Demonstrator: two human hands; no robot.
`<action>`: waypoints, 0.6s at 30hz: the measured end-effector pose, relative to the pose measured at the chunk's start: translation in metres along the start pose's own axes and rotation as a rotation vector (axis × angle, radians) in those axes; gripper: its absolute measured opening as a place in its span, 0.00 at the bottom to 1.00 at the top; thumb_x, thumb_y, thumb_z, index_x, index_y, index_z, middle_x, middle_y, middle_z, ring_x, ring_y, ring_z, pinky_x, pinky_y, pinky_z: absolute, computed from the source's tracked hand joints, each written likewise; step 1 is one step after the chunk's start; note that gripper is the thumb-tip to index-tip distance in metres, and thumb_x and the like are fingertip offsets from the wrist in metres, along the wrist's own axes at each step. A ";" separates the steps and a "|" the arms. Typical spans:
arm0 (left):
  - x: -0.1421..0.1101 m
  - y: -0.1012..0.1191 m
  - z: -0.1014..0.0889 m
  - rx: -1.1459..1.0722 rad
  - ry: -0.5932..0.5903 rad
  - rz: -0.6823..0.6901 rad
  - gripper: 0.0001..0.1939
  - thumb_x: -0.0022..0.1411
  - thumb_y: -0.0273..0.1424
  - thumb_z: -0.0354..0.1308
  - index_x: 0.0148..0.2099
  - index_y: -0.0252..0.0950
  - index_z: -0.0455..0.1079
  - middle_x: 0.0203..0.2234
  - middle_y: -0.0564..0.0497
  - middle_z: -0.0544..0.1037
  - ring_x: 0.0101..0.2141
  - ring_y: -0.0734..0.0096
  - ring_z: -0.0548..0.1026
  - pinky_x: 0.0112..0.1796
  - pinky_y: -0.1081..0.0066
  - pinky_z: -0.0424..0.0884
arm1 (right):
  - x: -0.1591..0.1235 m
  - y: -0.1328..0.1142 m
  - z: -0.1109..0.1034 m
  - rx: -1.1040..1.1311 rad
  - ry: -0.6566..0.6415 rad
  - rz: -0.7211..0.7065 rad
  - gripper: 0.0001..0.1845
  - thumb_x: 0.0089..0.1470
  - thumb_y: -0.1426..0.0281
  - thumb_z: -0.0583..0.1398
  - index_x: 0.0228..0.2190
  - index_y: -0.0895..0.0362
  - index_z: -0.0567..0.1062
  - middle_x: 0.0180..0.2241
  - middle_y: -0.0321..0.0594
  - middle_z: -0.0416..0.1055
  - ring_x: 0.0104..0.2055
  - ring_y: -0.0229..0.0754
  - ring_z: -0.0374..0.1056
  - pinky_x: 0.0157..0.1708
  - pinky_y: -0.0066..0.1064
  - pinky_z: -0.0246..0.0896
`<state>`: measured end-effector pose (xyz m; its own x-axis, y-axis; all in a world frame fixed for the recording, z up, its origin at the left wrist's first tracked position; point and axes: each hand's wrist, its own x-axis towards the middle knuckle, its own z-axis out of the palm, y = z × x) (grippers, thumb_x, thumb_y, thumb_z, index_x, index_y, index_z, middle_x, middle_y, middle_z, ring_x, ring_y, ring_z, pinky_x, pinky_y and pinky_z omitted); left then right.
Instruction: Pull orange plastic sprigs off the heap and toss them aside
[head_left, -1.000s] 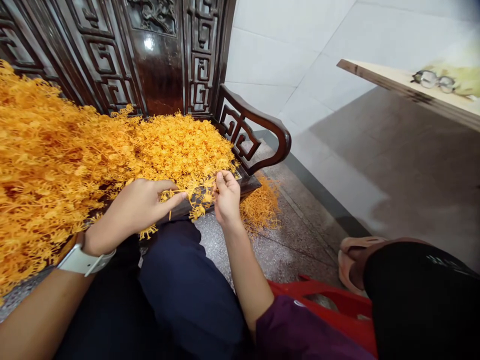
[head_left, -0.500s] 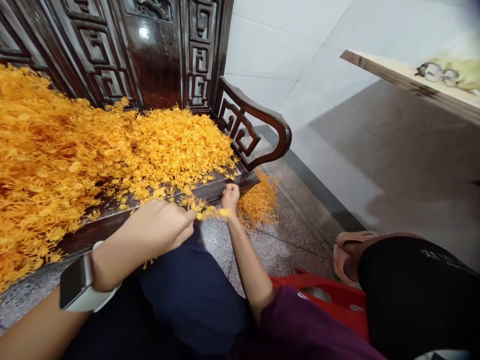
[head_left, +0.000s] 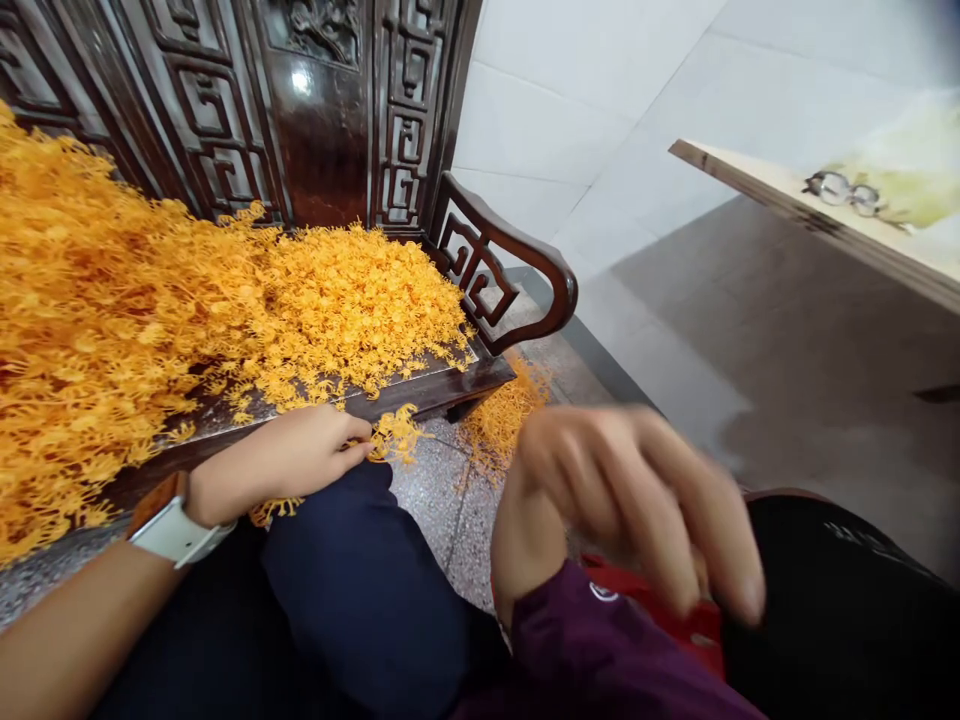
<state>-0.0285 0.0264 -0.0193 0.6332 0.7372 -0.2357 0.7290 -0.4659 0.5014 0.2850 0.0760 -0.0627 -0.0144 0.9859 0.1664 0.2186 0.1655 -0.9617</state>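
Note:
My left hand [head_left: 322, 447], with a pale watch strap [head_left: 178, 532] on its wrist, pinches a small cluster of orange-yellow flower-like pieces [head_left: 399, 434] just off the bench's front edge. More of these thin-armed pieces are heaped in a large pile [head_left: 352, 300] on the dark wooden bench [head_left: 480, 375]. Another bit [head_left: 276, 508] lies below my left wrist, by the navy trouser leg. My right hand [head_left: 637, 490], below a purple sleeve, is raised near the camera over the red plastic stool. Its bent fingers hang downward, apart and blurred. I see nothing held in them.
A curved armrest [head_left: 555, 310] closes the bench's right end. Thin orange strands [head_left: 502, 415] lie heaped on the speckled floor below. At upper right, a wooden board [head_left: 787, 200] carries glasses [head_left: 840, 188]. A black-clad knee [head_left: 847, 550] and red plastic stool [head_left: 694, 630] are at right.
My right hand has left the stretched yellow piece and swung right and up toward the camera. My left hand has shifted slightly left, still pinching the cluster. The view has tilted a little.

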 end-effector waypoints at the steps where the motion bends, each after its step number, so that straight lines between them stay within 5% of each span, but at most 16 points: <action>1: 0.001 0.001 0.000 0.006 0.004 0.006 0.15 0.73 0.36 0.51 0.36 0.39 0.75 0.28 0.50 0.81 0.27 0.67 0.77 0.28 0.69 0.60 | 0.002 -0.008 0.005 -0.018 -0.005 -0.030 0.23 0.55 0.56 0.67 0.50 0.53 0.77 0.36 0.42 0.77 0.37 0.44 0.74 0.33 0.35 0.71; 7: 0.002 0.004 0.003 0.083 0.046 -0.003 0.15 0.73 0.36 0.51 0.38 0.38 0.77 0.31 0.48 0.82 0.29 0.64 0.79 0.30 0.68 0.63 | 0.007 -0.041 0.053 -0.102 0.031 -0.178 0.24 0.60 0.56 0.65 0.54 0.53 0.76 0.49 0.47 0.78 0.51 0.50 0.75 0.49 0.45 0.73; 10: 0.001 0.004 0.002 0.192 0.145 -0.018 0.15 0.73 0.37 0.50 0.51 0.39 0.77 0.32 0.46 0.83 0.29 0.61 0.80 0.29 0.67 0.64 | 0.000 -0.034 0.075 -0.108 -0.004 -0.124 0.21 0.62 0.54 0.64 0.50 0.54 0.78 0.50 0.48 0.79 0.51 0.49 0.76 0.54 0.46 0.71; 13: 0.000 0.006 0.001 0.314 0.281 -0.045 0.21 0.75 0.38 0.49 0.64 0.41 0.70 0.31 0.45 0.83 0.29 0.57 0.81 0.29 0.67 0.66 | -0.015 -0.013 0.085 -0.155 -0.201 -0.008 0.23 0.63 0.51 0.63 0.51 0.53 0.77 0.48 0.47 0.79 0.45 0.47 0.77 0.48 0.43 0.72; 18: -0.001 0.008 -0.003 0.317 0.357 -0.011 0.20 0.75 0.36 0.48 0.62 0.40 0.72 0.33 0.45 0.84 0.31 0.60 0.81 0.30 0.69 0.68 | -0.037 -0.001 0.090 -0.118 -0.342 -0.025 0.18 0.65 0.53 0.61 0.43 0.54 0.79 0.36 0.39 0.77 0.34 0.40 0.70 0.36 0.34 0.65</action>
<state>-0.0237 0.0235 -0.0130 0.5370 0.8389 0.0889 0.8135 -0.5429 0.2085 0.1971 0.0410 -0.0878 -0.3428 0.9353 0.0879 0.3251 0.2059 -0.9230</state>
